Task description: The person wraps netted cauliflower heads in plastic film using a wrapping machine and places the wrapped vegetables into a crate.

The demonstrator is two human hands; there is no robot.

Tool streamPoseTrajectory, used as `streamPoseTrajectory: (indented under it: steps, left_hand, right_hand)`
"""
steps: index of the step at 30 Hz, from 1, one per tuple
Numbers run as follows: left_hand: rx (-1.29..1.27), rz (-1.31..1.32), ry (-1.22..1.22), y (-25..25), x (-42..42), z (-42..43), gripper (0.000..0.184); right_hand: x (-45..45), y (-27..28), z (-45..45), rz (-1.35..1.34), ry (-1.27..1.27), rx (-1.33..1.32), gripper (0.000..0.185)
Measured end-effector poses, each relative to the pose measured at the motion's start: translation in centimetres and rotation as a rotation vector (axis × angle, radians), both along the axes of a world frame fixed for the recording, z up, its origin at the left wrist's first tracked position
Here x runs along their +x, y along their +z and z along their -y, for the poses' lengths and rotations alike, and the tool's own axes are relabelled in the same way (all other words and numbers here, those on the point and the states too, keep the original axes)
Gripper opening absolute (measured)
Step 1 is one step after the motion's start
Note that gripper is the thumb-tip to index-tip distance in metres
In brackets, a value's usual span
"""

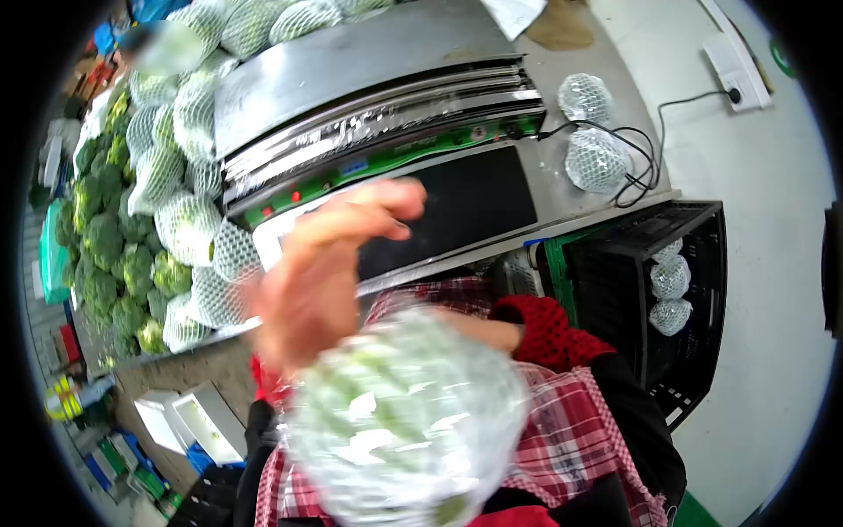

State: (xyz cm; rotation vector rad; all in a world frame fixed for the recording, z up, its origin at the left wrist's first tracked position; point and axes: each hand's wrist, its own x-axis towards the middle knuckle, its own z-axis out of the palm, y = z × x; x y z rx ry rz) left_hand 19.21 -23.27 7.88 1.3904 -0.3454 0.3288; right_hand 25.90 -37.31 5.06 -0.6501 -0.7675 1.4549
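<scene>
Close to the camera, a round green vegetable in white foam netting and shiny clear film (408, 422) hangs in front of my body. My left hand (325, 263) is raised just above and left of it, blurred, fingers apart and curved, with nothing between them. From a red sleeve on the right, my right forearm (483, 331) runs behind the wrapped vegetable, which hides that hand's fingers. Beyond my hands stands a wrapping machine (378, 132) with film, a green control strip and a black plate (470, 198).
Netted vegetables (189, 228) and loose broccoli (105, 237) are piled on the left. Wrapped pieces (597, 161) and a black cable (650, 158) lie right of the machine. A black crate (716, 307) at the right holds several wrapped pieces. A white box (211, 422) is lower left.
</scene>
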Motion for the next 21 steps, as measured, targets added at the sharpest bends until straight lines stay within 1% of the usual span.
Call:
streamPoseTrajectory:
  steps: [2, 4, 7, 9, 10, 11, 12, 14, 15, 16, 17, 19, 21]
  left_hand:
    - [-0.071, -0.082, -0.257, 1.7, -1.1, -0.7, 0.047]
    - [-0.079, -0.112, -0.316, 2.3, -1.9, -0.8, 0.051]
    - [-0.062, -0.117, -0.214, 2.9, -3.1, -0.8, 0.057]
    - [-0.046, -0.086, -0.062, 3.5, -3.6, -0.7, 0.061]
    - [-0.027, -0.062, 0.016, 3.8, -3.6, -0.8, 0.063]
    - [-0.004, -0.028, 0.089, 4.1, -3.5, -0.7, 0.065]
    - [0.031, 0.019, 0.153, 4.3, -3.1, -0.3, 0.067]
    - [0.156, 0.08, 0.247, 4.5, -0.6, 0.5, 0.071]
    - [0.281, 0.109, 0.255, 4.4, 1.4, 0.5, 0.071]
    - [0.303, 0.118, 0.302, 3.6, 3.1, 1.3, 0.071]
    - [0.344, 0.311, 0.421, 2.8, 5.0, 2.6, 0.072]
    - [0.428, 0.713, 0.626, 1.2, 9.2, 3.0, 0.076]
    - [0.602, 0.701, 0.651, 0.5, 13.0, 0.1, 0.075]
  right_hand:
    - [-0.2, 0.8, -0.2, -0.02, 0.037, 0.044, 0.044]
    - [0.6, 2.3, 0.4, 0.061, 0.011, 0.066, 0.042]
    - [2.7, 3.7, -0.7, 0.187, 0.0, 0.154, 0.039]
    - [4.6, 3.3, -0.6, 0.148, 0.052, -0.031, 0.044]
    - [5.5, 2.3, 0.7, -0.045, -0.028, -0.149, 0.05]
    - [5.8, 3.3, 2.5, -0.397, -0.114, -0.133, 0.067]
    - [6.4, 3.5, 2.9, -0.362, -0.085, -0.134, 0.067]
    - [6.2, 3.2, 2.5, -0.179, -0.278, -0.124, 0.094]
    - [6.0, 2.8, 2.0, -0.098, -0.372, -0.101, 0.108]
    - [6.9, 2.5, 1.4, -0.241, -0.383, -0.117, 0.102]
    - [7.7, 2.2, 0.7, -0.385, -0.399, -0.13, 0.096]
    - [11.3, 3.7, 0.2, -0.317, -0.34, 0.02, 0.091]
    - [14.5, 4.2, 0.2, -0.315, -0.55, -0.023, 0.088]
